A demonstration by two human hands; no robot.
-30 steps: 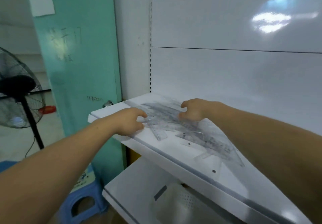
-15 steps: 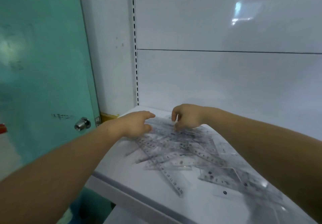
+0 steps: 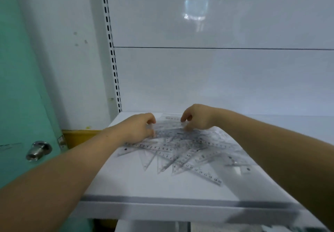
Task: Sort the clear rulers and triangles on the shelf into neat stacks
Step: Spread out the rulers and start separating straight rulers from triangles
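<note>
A loose heap of clear rulers and triangles lies spread over the white shelf. At the far side of the heap, a clear ruler is lifted a little, held at both ends. My left hand pinches its left end with curled fingers. My right hand pinches its right end. One long ruler sticks out of the heap toward the front right. My right forearm hides the right part of the heap.
The shelf's white back panel rises right behind the heap, with a slotted upright at its left. A teal door with a metal knob stands to the left. A lower shelf shows under the front edge.
The view has swung right and closer to the shelf. Both hands have closed on the ends of one clear ruler at the far side of the heap and raised it slightly.
</note>
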